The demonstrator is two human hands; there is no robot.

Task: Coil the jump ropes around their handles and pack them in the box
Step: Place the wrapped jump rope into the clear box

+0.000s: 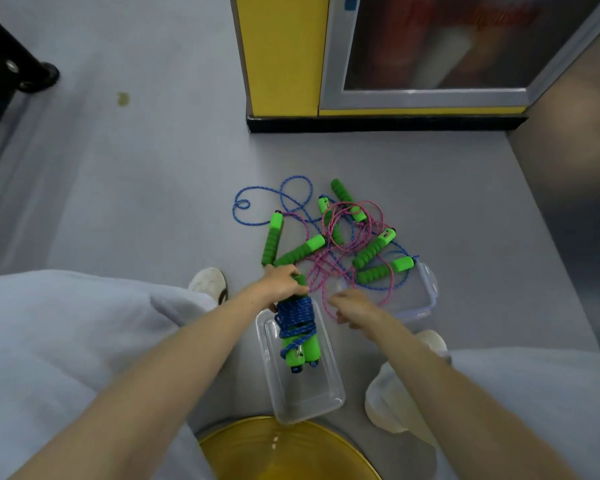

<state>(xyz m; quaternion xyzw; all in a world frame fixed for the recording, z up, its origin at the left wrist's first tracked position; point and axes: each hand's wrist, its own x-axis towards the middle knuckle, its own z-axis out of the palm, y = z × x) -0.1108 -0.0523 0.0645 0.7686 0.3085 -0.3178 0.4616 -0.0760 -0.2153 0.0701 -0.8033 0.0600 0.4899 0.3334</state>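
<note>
My left hand (282, 283) grips the top end of a coiled jump rope (297, 323), its blue cord wound round two green handles, held over the clear plastic box (326, 400) on the floor. My right hand (352, 306) hovers just to the right with fingers loosely bent, holding nothing, close to a pink cord (326, 299). Beyond the hands lies a tangle of loose jump ropes (340, 233): several green foam handles with pink and blue cords.
A clear box lid (420, 299) lies right of the tangle, partly under it. A yellow stool (284, 452) sits below me, between my grey-clad knees. A yellow cabinet (284, 57) stands ahead and a black wheeled frame (11, 71) at far left.
</note>
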